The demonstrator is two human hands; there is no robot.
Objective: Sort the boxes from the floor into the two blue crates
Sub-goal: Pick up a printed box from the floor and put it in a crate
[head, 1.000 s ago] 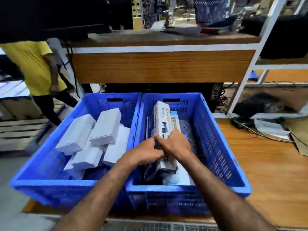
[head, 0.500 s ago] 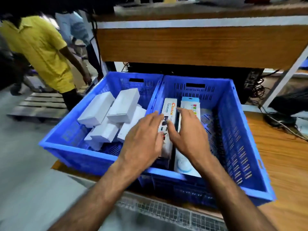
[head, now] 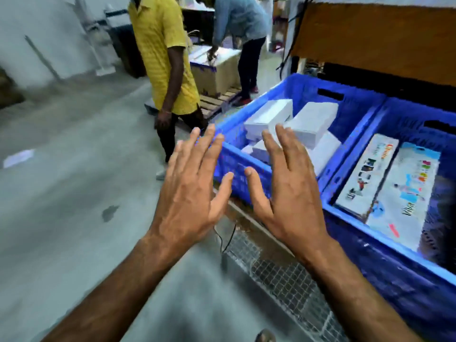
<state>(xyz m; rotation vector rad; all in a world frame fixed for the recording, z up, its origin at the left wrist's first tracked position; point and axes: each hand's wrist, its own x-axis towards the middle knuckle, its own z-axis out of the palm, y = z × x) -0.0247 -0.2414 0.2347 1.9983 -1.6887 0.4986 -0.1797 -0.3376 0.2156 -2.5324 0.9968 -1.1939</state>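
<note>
Both hands are hanging empty in front of us: left hand (head: 191, 191) and right hand (head: 286, 188), fingers spread straight, palms down, gripping nothing. They're hovering over the floor (head: 69, 193) and the near corner of the left crate (head: 237, 169), touching neither as far as we're seeing. We're reading it as a between-boxes moment, hands flat and ready to go down for the next pick.

Sorting logic is showing: plain white boxes (head: 311, 124) are piling loosely in the left crate, some tilted on each other, while printed boxes (head: 385, 186) are lying flat, side by side, in the right crate (head: 350, 213). So it's going by type, prob. plain vs. printed.

Boxes left on the floor? We're not seeing any here; only a pale scrap (head: 18, 157) far left, too blurry to call. Right crate is getting cut off at the frame edge, so its full load is unknown. Print on the boxes is smeared. Two other ppl are working near a pallet (head: 217, 99) behind, not part of our job.
</note>
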